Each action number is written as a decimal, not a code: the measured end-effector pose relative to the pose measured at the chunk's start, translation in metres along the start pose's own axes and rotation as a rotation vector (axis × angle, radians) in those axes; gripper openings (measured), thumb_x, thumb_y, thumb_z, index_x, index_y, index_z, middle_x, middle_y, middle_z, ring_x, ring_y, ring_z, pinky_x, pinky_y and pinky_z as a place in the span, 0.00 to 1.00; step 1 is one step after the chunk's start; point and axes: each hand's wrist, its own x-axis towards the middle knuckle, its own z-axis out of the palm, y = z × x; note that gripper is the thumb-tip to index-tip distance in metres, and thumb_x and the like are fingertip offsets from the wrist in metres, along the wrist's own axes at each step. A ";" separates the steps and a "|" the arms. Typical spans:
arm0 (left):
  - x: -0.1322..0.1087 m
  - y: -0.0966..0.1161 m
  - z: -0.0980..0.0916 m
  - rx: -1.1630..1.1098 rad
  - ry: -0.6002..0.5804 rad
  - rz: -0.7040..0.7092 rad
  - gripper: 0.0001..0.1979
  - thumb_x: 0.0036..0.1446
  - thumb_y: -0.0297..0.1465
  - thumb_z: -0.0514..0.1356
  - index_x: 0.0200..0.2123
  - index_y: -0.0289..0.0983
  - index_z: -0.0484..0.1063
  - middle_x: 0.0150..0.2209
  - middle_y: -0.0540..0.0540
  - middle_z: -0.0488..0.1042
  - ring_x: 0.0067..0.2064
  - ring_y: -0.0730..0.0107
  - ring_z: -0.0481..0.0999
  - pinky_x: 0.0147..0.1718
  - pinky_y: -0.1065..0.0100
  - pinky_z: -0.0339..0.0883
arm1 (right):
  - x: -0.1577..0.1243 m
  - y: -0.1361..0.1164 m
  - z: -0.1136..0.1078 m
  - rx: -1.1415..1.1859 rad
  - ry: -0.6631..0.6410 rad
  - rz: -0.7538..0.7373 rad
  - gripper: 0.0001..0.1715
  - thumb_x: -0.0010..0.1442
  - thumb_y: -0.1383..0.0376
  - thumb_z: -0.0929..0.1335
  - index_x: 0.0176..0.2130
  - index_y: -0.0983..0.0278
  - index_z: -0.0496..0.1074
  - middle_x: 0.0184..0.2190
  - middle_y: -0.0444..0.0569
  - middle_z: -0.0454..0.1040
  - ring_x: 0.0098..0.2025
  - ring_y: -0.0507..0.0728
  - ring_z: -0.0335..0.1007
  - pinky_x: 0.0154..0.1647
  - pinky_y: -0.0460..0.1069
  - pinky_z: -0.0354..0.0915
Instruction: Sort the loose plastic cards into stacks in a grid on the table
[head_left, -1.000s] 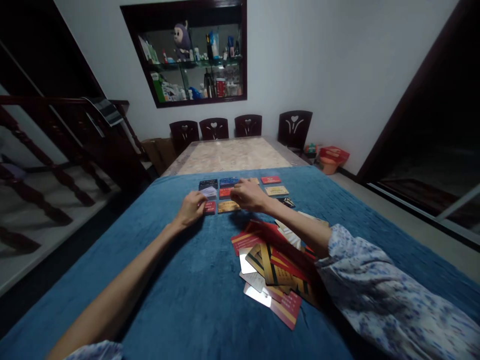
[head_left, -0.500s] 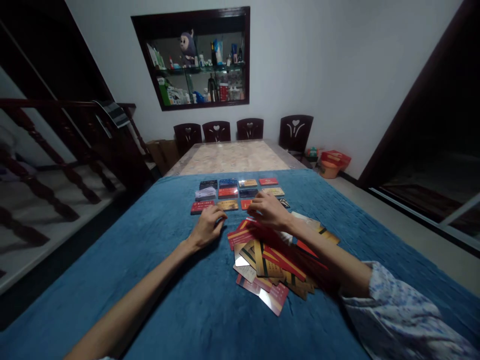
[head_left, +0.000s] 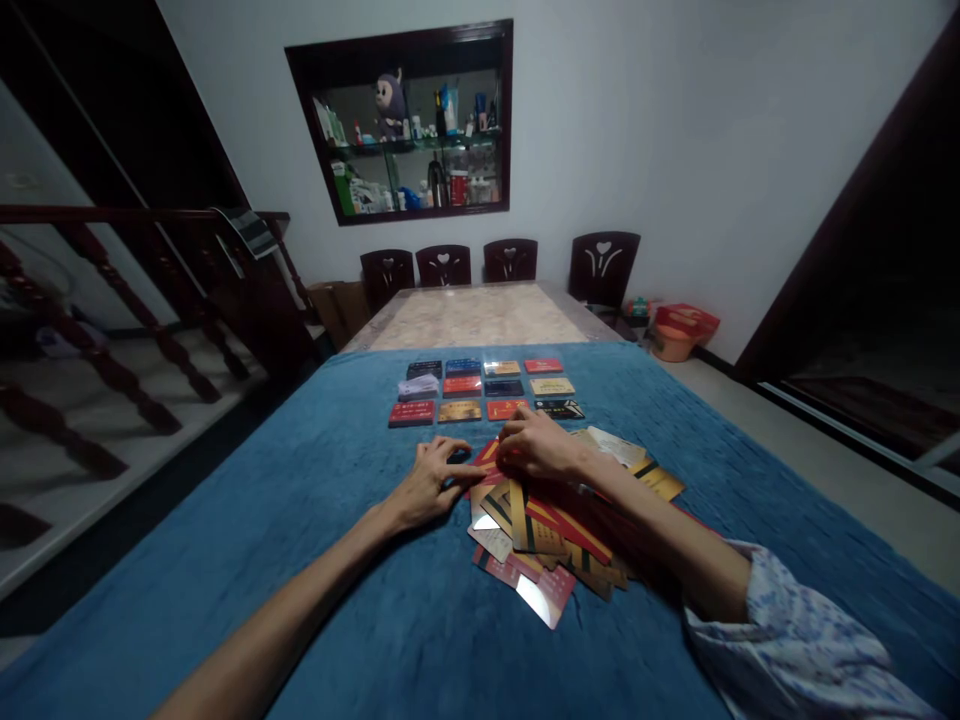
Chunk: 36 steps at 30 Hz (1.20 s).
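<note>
A loose, overlapping pile of plastic cards (head_left: 541, 535) in gold, red and white lies on the blue cloth (head_left: 360, 620). My left hand (head_left: 429, 484) rests at the pile's left edge, its fingers apart and the index fingertip against a red card (head_left: 486, 458). Over the top of the pile, my right hand (head_left: 541, 446) has its fingers bent down and closed at that same red card; its fingertips are partly hidden. Beyond both hands, small card stacks stand in three rows, among them a gold stack (head_left: 460, 411), an orange-red stack (head_left: 507, 409) and a black stack (head_left: 561, 409).
The cloth covers the near part of a long table with a marbled top (head_left: 480, 315). Several dark chairs (head_left: 604, 268) stand at the far end. A wooden railing (head_left: 97, 350) is on the left, and an orange bucket (head_left: 673, 340) sits on the floor at right.
My right hand has drawn back from the front row of stacks to the pile, uncovering the black stack. My left hand has moved nearer, its fingers spreading toward the pile. The view has shifted slightly.
</note>
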 end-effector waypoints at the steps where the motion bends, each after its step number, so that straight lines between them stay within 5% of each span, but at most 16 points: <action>1: -0.001 -0.002 -0.001 0.024 -0.002 0.005 0.15 0.66 0.32 0.57 0.50 0.51 0.78 0.56 0.42 0.71 0.56 0.55 0.66 0.53 0.49 0.57 | 0.000 0.000 0.001 -0.001 -0.006 0.002 0.10 0.63 0.63 0.68 0.40 0.58 0.81 0.44 0.52 0.79 0.47 0.61 0.61 0.42 0.54 0.54; 6: -0.004 -0.011 -0.005 0.112 0.032 0.007 0.16 0.64 0.30 0.57 0.50 0.51 0.79 0.61 0.41 0.68 0.58 0.51 0.65 0.54 0.45 0.56 | 0.000 -0.003 0.004 0.013 -0.011 -0.024 0.13 0.63 0.63 0.67 0.45 0.57 0.81 0.47 0.53 0.79 0.48 0.63 0.60 0.43 0.55 0.55; 18: -0.005 -0.008 -0.008 0.012 0.053 -0.033 0.18 0.57 0.34 0.63 0.52 0.42 0.76 0.48 0.42 0.75 0.53 0.54 0.68 0.53 0.50 0.57 | -0.002 0.007 0.015 0.091 0.000 -0.075 0.19 0.62 0.60 0.69 0.52 0.58 0.77 0.53 0.52 0.76 0.49 0.62 0.61 0.48 0.57 0.59; 36: -0.005 -0.010 -0.005 -0.042 0.221 0.015 0.13 0.65 0.32 0.55 0.44 0.40 0.80 0.38 0.44 0.80 0.45 0.62 0.72 0.47 0.57 0.62 | 0.006 0.007 0.036 0.057 0.129 0.039 0.17 0.63 0.65 0.69 0.51 0.59 0.77 0.46 0.54 0.77 0.47 0.61 0.63 0.48 0.56 0.60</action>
